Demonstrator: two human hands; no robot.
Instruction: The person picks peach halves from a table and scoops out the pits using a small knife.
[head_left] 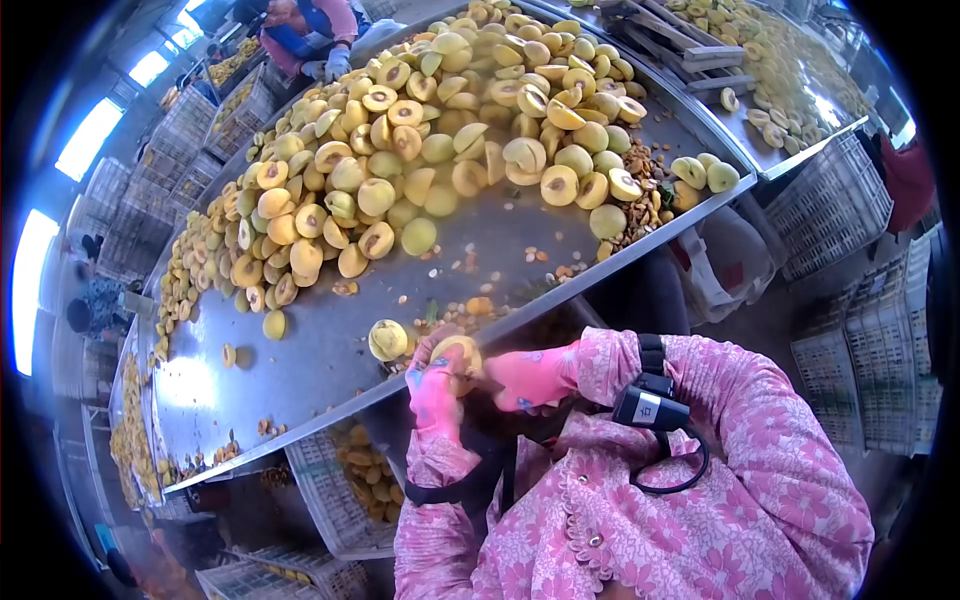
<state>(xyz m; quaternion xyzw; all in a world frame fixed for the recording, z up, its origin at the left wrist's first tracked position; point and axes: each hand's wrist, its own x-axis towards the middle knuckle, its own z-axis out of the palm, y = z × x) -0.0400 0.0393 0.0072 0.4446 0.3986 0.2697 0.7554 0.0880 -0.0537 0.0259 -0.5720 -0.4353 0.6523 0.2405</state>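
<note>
My left hand (pixel 437 390), in a pink glove, is closed around a yellow peach half (pixel 462 356) just over the table's near edge. My right hand (pixel 532 379), also gloved in pink, is curled right beside that peach; its fingers are partly hidden and I cannot make out what is in them. On the metal table (pixel 370 305) a pale whole-looking peach (pixel 388 340) lies just left of my hands. Beyond it rises a large heap of peaches (pixel 400 130), many of them halved with brown centres.
Loose pits (pixel 645 185) are piled at the right, beside several peaches. A crate of fruit (pixel 345 490) stands below the table edge. Stacked crates (pixel 835 210) are on the right. A co-worker's gloved hands (pixel 335 65) are at the far side. Wooden slats (pixel 690 50) lie on another table.
</note>
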